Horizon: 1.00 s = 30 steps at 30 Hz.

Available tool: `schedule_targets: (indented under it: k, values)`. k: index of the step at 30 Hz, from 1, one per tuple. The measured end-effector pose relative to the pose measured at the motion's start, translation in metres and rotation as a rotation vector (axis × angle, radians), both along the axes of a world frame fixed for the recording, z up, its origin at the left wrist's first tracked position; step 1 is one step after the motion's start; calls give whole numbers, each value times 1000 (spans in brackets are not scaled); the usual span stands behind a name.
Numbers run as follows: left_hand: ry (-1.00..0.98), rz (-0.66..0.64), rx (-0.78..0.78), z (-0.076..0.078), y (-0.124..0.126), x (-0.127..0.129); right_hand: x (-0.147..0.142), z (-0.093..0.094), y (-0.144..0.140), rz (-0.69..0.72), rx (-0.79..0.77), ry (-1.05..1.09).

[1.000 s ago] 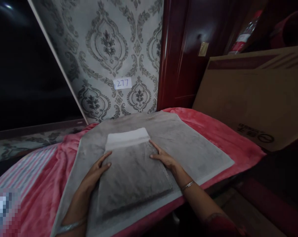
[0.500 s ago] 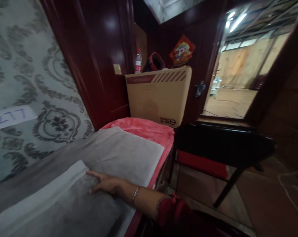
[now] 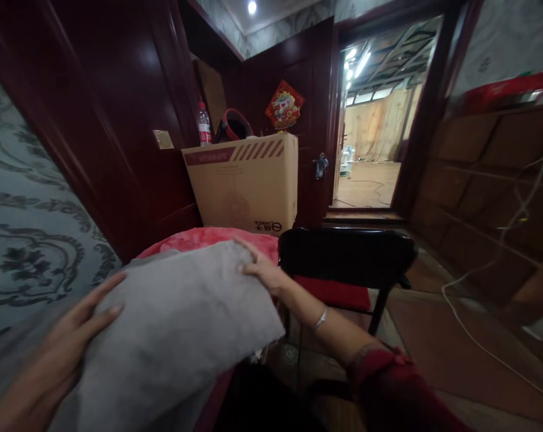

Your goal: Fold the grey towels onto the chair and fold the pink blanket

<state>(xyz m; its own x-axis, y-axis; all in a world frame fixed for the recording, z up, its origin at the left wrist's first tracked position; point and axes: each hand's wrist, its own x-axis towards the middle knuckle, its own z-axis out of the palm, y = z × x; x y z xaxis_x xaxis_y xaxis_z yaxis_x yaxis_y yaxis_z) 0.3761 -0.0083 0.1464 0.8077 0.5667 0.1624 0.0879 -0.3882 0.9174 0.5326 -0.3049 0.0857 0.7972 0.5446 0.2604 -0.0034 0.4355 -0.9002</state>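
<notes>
A soft grey cloth (image 3: 176, 318), folded into a broad slab, is raised in front of me with its far edge tilted up. My left hand (image 3: 71, 336), slightly blurred, grips its left edge, with the thumb on the near face. At the upper right corner my right hand (image 3: 266, 273) pinches the same cloth between thumb and fingers. A silver bangle (image 3: 320, 318) circles the right wrist. Behind the cloth shows a pink plush cover (image 3: 208, 236); more grey fabric lies at the lower left.
A large cardboard box (image 3: 248, 180) stands behind the bedding, with a red-capped bottle (image 3: 203, 125) on top. To the right is a black folding chair (image 3: 347, 258) with a red seat (image 3: 334, 294). A white cable (image 3: 471, 339) trails over the floor by the open doorway.
The grey cloth has been lifted off the surface where it lay. My left hand has come into view on it, and my right hand now grips its corner. My view has swung right.
</notes>
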Motion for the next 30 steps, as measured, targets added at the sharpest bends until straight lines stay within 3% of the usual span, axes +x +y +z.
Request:
schedule_targets:
  k: [4,7,10,14,16,19,25,30]
  values:
    - [-125,-368,-182,31,-98,109,28,37,-120,-328,-45,-176]
    - [-214,-637,-208,40,-174,184,44,56,-208,-553,-199,-294]
    - [-258,-782,-183,28,-244,245,58,53,-281,-747,-353,-337]
    - [-181,-699,-70,-14,-316,295,72,17,-339,-900,-532,-260]
    - [-158,-681,-56,-32,-334,307,76,0,-350,-907,-598,-217]
    - [-177,-690,-42,-48,-334,315,79,-12,-353,-885,-614,-190]
    - [-218,-728,9,-56,-323,313,77,-12,-362,-936,-644,-278]
    - [-271,-736,95,-57,-336,311,73,-19,-386,-1029,-887,-399]
